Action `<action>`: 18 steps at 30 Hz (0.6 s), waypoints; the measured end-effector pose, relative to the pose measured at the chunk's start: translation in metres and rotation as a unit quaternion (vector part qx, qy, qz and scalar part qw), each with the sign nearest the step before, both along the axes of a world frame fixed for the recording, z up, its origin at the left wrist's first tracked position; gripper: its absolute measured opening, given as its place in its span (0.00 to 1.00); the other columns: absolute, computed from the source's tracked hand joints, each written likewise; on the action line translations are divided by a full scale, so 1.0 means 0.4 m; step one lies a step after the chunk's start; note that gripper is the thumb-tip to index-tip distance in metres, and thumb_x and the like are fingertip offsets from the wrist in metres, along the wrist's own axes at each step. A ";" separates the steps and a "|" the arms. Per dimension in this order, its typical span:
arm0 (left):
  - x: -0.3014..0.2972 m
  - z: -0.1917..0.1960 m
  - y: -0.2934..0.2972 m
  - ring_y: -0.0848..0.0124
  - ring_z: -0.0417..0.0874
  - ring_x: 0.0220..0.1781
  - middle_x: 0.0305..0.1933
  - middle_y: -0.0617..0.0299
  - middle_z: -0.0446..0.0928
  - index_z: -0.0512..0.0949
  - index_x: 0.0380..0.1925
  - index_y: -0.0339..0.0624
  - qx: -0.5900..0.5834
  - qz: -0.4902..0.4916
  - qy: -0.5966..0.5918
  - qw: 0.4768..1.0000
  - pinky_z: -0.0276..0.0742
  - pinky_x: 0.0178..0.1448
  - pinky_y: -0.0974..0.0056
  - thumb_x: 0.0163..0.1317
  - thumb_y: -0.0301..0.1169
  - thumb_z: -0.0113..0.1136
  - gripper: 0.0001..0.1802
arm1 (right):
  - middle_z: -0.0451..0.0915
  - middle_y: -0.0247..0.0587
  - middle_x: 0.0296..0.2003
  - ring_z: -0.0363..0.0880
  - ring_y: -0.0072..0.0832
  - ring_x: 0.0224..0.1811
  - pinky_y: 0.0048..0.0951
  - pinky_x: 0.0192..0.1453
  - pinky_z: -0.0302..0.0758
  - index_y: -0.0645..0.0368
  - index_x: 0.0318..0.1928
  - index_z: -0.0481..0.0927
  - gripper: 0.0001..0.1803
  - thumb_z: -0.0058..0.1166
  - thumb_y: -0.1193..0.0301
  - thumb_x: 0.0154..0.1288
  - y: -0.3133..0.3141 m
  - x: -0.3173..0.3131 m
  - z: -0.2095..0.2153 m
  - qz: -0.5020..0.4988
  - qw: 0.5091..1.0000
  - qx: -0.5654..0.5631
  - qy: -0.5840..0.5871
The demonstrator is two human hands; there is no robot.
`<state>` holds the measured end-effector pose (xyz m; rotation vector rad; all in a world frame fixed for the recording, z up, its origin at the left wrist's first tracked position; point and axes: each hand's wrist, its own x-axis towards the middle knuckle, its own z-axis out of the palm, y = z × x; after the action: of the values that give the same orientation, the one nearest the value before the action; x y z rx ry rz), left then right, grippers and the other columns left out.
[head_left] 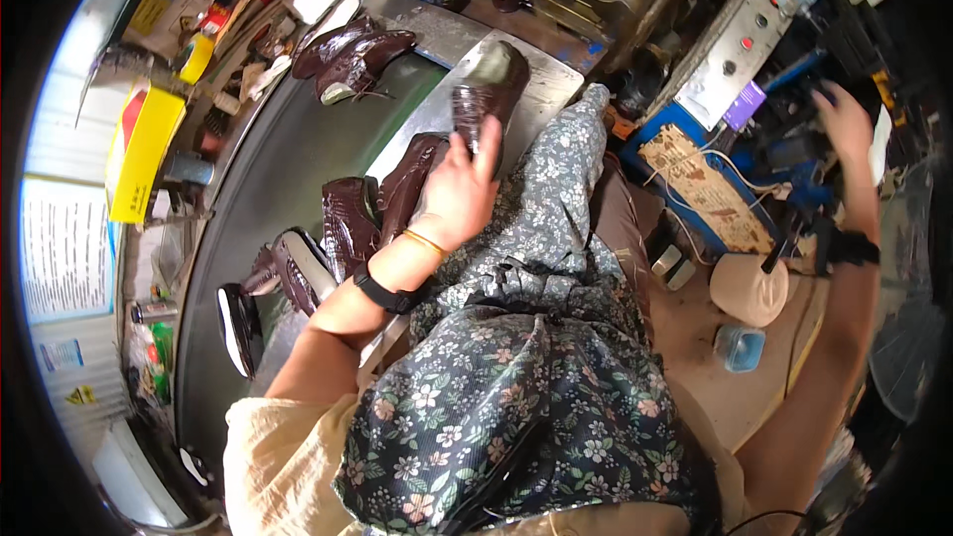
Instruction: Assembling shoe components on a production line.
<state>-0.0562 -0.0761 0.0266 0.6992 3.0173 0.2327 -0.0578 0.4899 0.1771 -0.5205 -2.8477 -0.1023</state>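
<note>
- Floral dress point(516, 387) fills the lower middle, closest to the lens; cream sleeve point(278, 457) on the left arm below it.
- Left hand point(459, 191) has its fingers curled round the heel end of a dark brown shoe point(488, 89); grip closed on it, black wristband and thin bangle at the wrist.
- That shoe sits on a metal plate point(551, 79) beside the grey conveyor belt point(278, 169). Long axis runs up and away from the hand, toe at the far end, heel under the fingers.
- More brown shoes: one just below the hand point(407, 179), one beside it point(347, 223), a pair further up the belt point(352, 50).
- Right hand point(844, 119) is well apart, far right, reaching into dark machine parts by a blue machine point(695, 139); cannot tell if it is spread or gripping anything.
- Left hand is the one on the shoe; right is nowhere near it.
- Yellow box point(144, 149) on left shelf, round beige pad point(749, 288) lower right.
</note>
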 end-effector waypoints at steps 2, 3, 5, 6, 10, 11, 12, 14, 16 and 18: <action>0.034 -0.127 0.003 0.36 0.65 0.68 0.69 0.21 0.53 0.47 0.75 0.47 -0.177 -0.104 0.069 0.976 0.65 0.69 0.48 0.62 0.36 0.53 0.42 | 0.72 0.55 0.62 0.71 0.49 0.64 0.42 0.64 0.68 0.50 0.69 0.64 0.46 0.62 0.45 0.52 0.317 0.157 0.021 -0.148 0.983 0.095 -0.058; 0.037 -0.169 0.009 0.36 0.48 0.76 0.73 0.24 0.44 0.52 0.74 0.46 -0.143 -0.102 0.000 0.984 0.46 0.77 0.45 0.65 0.34 0.47 0.36 | 0.72 0.57 0.62 0.69 0.52 0.64 0.44 0.65 0.66 0.48 0.70 0.63 0.47 0.63 0.46 0.51 0.435 0.269 -0.015 -0.191 0.981 0.013 0.033; 0.036 -0.173 -0.012 0.37 0.50 0.75 0.73 0.28 0.48 0.56 0.72 0.44 -0.070 -0.121 -0.012 0.990 0.50 0.76 0.47 0.64 0.33 0.50 0.35 | 0.72 0.58 0.61 0.69 0.56 0.64 0.46 0.66 0.65 0.45 0.71 0.62 0.48 0.64 0.48 0.50 0.445 0.293 -0.070 -0.228 0.956 -0.078 0.168; 0.054 -0.145 -0.026 0.38 0.52 0.75 0.73 0.31 0.51 0.59 0.70 0.43 -0.027 -0.105 -0.020 0.994 0.52 0.76 0.48 0.64 0.33 0.52 0.34 | 0.73 0.57 0.60 0.69 0.56 0.63 0.46 0.67 0.64 0.45 0.71 0.62 0.47 0.64 0.49 0.50 0.371 0.249 -0.094 -0.231 0.947 -0.086 0.207; 0.059 -0.014 0.027 0.53 0.77 0.60 0.57 0.44 0.76 0.73 0.57 0.35 0.371 -0.071 -0.231 0.897 0.71 0.64 0.57 0.63 0.36 0.61 0.25 | 0.69 0.59 0.62 0.67 0.50 0.65 0.43 0.66 0.65 0.63 0.67 0.65 0.45 0.69 0.62 0.50 0.089 0.270 -0.129 -0.059 0.943 0.065 0.322; 0.051 -0.005 0.066 0.56 0.77 0.60 0.57 0.45 0.76 0.73 0.57 0.35 0.415 -0.089 -0.249 0.870 0.71 0.63 0.58 0.64 0.38 0.60 0.25 | 0.70 0.56 0.61 0.69 0.44 0.64 0.40 0.67 0.65 0.70 0.66 0.65 0.43 0.70 0.69 0.50 -0.040 0.271 -0.142 0.025 0.915 -0.038 0.400; 0.041 -0.001 0.101 0.58 0.78 0.59 0.56 0.45 0.77 0.73 0.57 0.34 0.454 -0.095 -0.261 0.847 0.71 0.63 0.59 0.66 0.40 0.59 0.25 | 0.70 0.52 0.61 0.68 0.38 0.63 0.36 0.66 0.65 0.68 0.65 0.66 0.41 0.70 0.73 0.51 -0.206 0.249 -0.165 0.057 0.887 -0.120 0.442; 0.015 0.014 0.178 0.63 0.73 0.64 0.64 0.52 0.72 0.72 0.61 0.37 0.543 -0.062 -0.315 0.776 0.66 0.68 0.61 0.71 0.44 0.53 0.26 | 0.66 0.48 0.64 0.66 0.36 0.64 0.34 0.67 0.63 0.62 0.69 0.61 0.45 0.69 0.76 0.49 -0.487 0.257 -0.206 0.053 0.857 -0.305 0.413; -0.024 0.035 0.259 0.64 0.73 0.64 0.64 0.52 0.71 0.70 0.63 0.38 0.721 -0.004 -0.349 0.599 0.65 0.69 0.62 0.72 0.51 0.47 0.31 | 0.55 0.49 0.71 0.63 0.40 0.68 0.41 0.72 0.57 0.58 0.74 0.46 0.56 0.71 0.63 0.52 -0.673 0.285 -0.275 0.198 0.809 -0.456 0.315; -0.064 0.102 0.238 0.71 0.77 0.53 0.48 0.56 0.79 0.75 0.53 0.36 0.658 0.045 -0.341 0.671 0.72 0.60 0.59 0.70 0.56 0.48 0.31 | 0.52 0.54 0.72 0.63 0.46 0.68 0.46 0.72 0.57 0.56 0.75 0.43 0.62 0.55 0.31 0.53 -0.808 0.274 -0.248 0.273 0.745 -0.575 0.198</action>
<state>-0.0818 0.0193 0.0673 0.2624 1.7020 2.1523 0.0518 0.1668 0.0780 0.1586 -2.1670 1.6956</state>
